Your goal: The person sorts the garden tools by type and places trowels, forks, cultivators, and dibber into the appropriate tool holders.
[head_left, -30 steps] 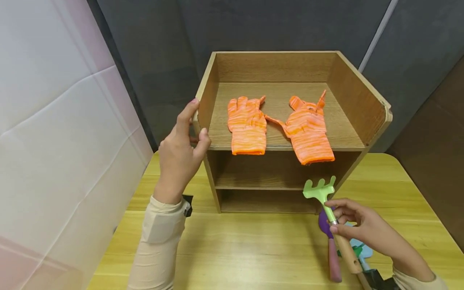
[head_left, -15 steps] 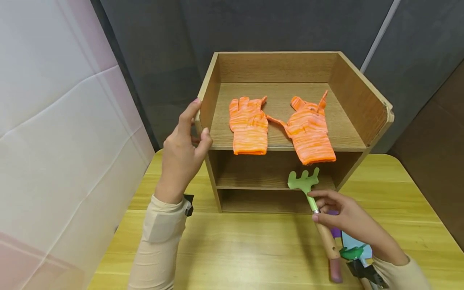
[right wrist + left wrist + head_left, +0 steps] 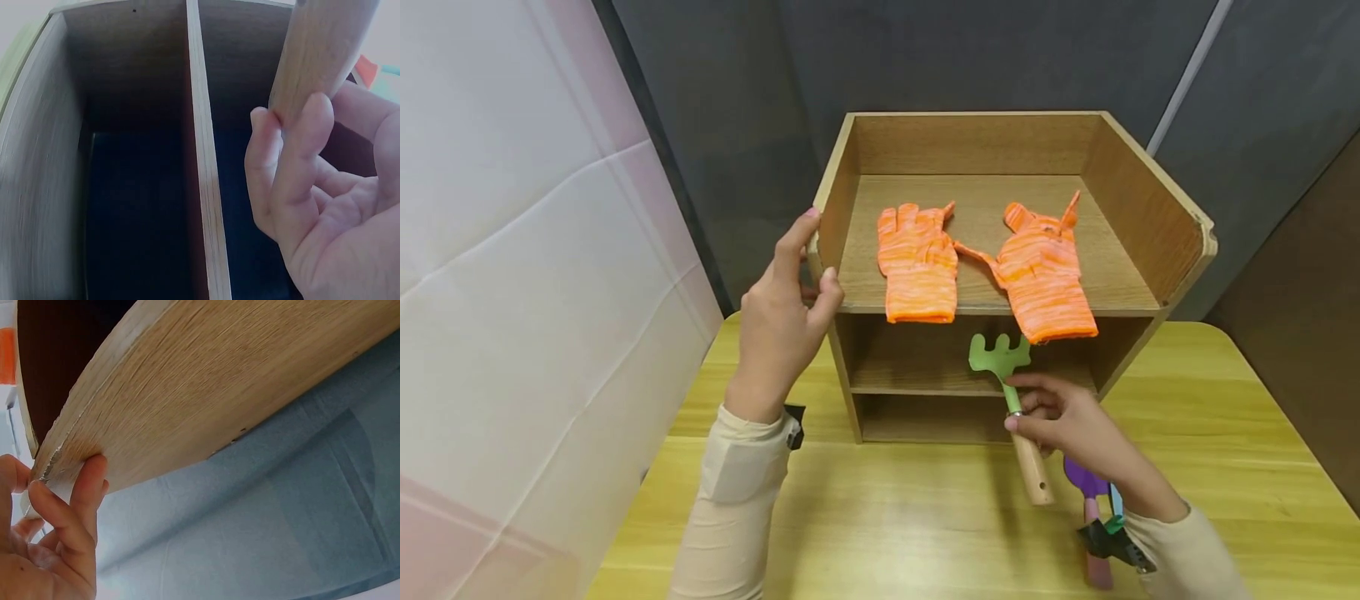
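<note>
My right hand pinches a small green hand rake near the join of its metal neck and wooden handle. The rake's tines point away from me, in front of the middle opening of a wooden shelf unit. My left hand grips the front edge of the unit's left side panel, thumb on the inner side and fingers outside; in the left wrist view, fingertips press the panel. Two orange knit gloves, a left one and a right one, lie on the top shelf, cuffs over its front edge.
On the table, right of the unit, lies a purple trowel with a pink handle. Blue and green pieces beside it are mostly hidden by my right wrist. A white panel stands on the left; a dark wall is behind.
My right hand has carried the hand rake leftward and slightly forward, from above the other tools to the front of the shelf opening. My left hand keeps its hold on the side panel.
</note>
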Demonstrator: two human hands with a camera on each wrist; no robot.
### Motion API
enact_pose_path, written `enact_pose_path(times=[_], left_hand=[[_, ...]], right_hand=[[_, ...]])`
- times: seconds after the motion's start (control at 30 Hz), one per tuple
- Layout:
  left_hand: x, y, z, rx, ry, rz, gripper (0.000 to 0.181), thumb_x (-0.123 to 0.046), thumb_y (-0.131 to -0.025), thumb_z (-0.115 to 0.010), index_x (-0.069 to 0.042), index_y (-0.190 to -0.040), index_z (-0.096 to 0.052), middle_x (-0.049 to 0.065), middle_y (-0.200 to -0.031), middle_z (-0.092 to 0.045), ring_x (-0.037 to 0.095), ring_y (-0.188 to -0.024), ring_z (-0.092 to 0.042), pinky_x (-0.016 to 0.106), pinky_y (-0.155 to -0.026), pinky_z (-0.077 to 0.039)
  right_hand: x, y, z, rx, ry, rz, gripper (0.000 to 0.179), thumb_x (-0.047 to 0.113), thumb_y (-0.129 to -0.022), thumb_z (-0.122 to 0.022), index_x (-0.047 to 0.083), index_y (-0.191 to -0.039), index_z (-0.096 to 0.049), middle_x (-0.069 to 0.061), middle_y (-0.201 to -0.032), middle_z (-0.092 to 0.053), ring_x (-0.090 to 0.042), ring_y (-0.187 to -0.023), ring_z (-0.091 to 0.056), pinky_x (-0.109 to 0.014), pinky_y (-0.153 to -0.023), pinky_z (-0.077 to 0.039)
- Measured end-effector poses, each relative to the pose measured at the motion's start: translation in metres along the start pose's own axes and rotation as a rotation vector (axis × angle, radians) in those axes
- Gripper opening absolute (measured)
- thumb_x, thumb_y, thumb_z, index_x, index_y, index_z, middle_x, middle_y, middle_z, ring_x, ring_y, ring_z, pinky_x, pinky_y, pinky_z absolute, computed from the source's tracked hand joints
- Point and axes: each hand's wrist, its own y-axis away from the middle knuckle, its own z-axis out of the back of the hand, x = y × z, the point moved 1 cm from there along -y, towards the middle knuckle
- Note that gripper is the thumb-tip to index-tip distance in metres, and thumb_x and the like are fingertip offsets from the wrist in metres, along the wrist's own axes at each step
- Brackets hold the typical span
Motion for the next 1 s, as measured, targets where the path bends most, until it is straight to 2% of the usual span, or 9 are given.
enact_pose_path(times=[0.17, 0.33, 0.43, 0.67, 0.87, 1.0], left_hand=[[0.000, 0.000, -0.001, -0.004, -0.014, -0.013, 0.051, -0.013, -0.086, -0.052, -0.018, -0.134, -0.036, 0.015, -0.092, -0.061, 0.020, -0.061, -0.067, 0.031, -0.053, -0.053], [0.000, -0.001, -0.001, -0.007, -0.013, -0.012, 0.051, -0.013, -0.086, -0.052, -0.019, -0.134, -0.036, 0.015, -0.092, -0.061, 0.021, -0.061, -0.068, 0.032, -0.052, -0.053], [0.000, 0.000, -0.001, -0.011, -0.018, -0.009, 0.051, -0.013, -0.086, -0.051, -0.019, -0.134, -0.036, 0.014, -0.092, -0.061, 0.020, -0.061, -0.068, 0.031, -0.052, -0.053], [0.001, 0.001, 0.000, -0.019, -0.043, -0.003, 0.051, -0.014, -0.086, -0.051, -0.019, -0.135, -0.036, 0.013, -0.093, -0.062, 0.020, -0.063, -0.069, 0.033, -0.050, -0.052], [0.002, 0.002, -0.001, -0.024, -0.052, 0.001, 0.051, -0.014, -0.086, -0.052, -0.019, -0.135, -0.036, 0.013, -0.089, -0.061, 0.020, -0.062, -0.068, 0.033, -0.049, -0.051], [0.001, 0.002, -0.001, -0.023, -0.064, -0.001, 0.051, -0.015, -0.087, -0.051, -0.019, -0.135, -0.036, 0.012, -0.088, -0.062, 0.020, -0.063, -0.068, 0.033, -0.048, -0.050]], right_hand=[[0.007, -0.010, -0.008, -0.017, -0.009, -0.044, 0.058, 0.031, -0.081, -0.069, 0.011, -0.131, -0.047, -0.014, -0.100, -0.062, -0.012, -0.070, -0.061, -0.034, -0.058, -0.052], [0.014, -0.018, -0.015, -0.009, -0.041, -0.062, 0.059, 0.031, -0.081, -0.069, 0.011, -0.131, -0.046, -0.014, -0.102, -0.060, -0.011, -0.062, -0.052, -0.032, -0.055, -0.049], [0.014, -0.024, -0.020, 0.006, -0.052, -0.055, 0.060, 0.031, -0.081, -0.069, 0.010, -0.131, -0.045, -0.013, -0.101, -0.058, -0.011, -0.062, -0.049, -0.031, -0.055, -0.047], [0.013, -0.035, -0.029, 0.012, -0.004, -0.008, 0.058, 0.033, -0.082, -0.067, 0.012, -0.132, -0.045, -0.014, -0.102, -0.062, -0.015, -0.072, -0.059, -0.036, -0.061, -0.051], [0.015, -0.047, -0.036, -0.002, 0.021, -0.008, 0.056, 0.030, -0.082, -0.067, 0.011, -0.131, -0.047, -0.013, -0.101, -0.065, -0.017, -0.063, -0.058, -0.035, -0.062, -0.052], [0.014, -0.054, -0.039, 0.017, 0.029, 0.012, 0.055, 0.026, -0.084, -0.065, 0.008, -0.133, -0.045, -0.015, -0.102, -0.064, -0.015, -0.065, -0.056, -0.033, -0.061, -0.050]])
